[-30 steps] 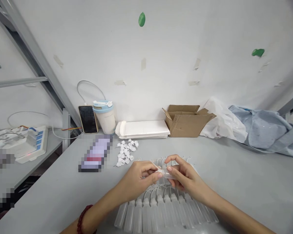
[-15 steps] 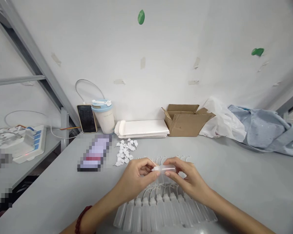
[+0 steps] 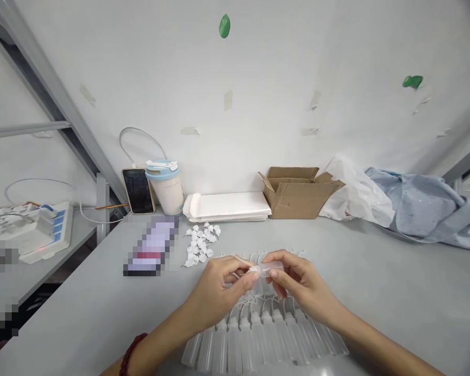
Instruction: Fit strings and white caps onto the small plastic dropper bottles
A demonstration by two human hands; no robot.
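A small translucent plastic squeeze bottle lies sideways between my hands above the table. My left hand pinches its white cap end between thumb and fingers, hiding the tip. My right hand grips the bottle's body, thumb in front and fingers behind. Below them, a row of several similar bottles lies on the table, with thin curved strips at their cap ends. More such bottles lie behind my hands, mostly covered by them. To the left is a loose pile of small white pointed caps.
Along the wall stand a propped phone, a lidded cup, flat white boxes, an open cardboard box, a white plastic bag and blue cloth. A pixelated phone-shaped object lies at left.
My left fingers have closed over the bottle's pointed white tip, which showed before. My right hand's grip has shifted, with its thumb now pressed on the bottle's body.
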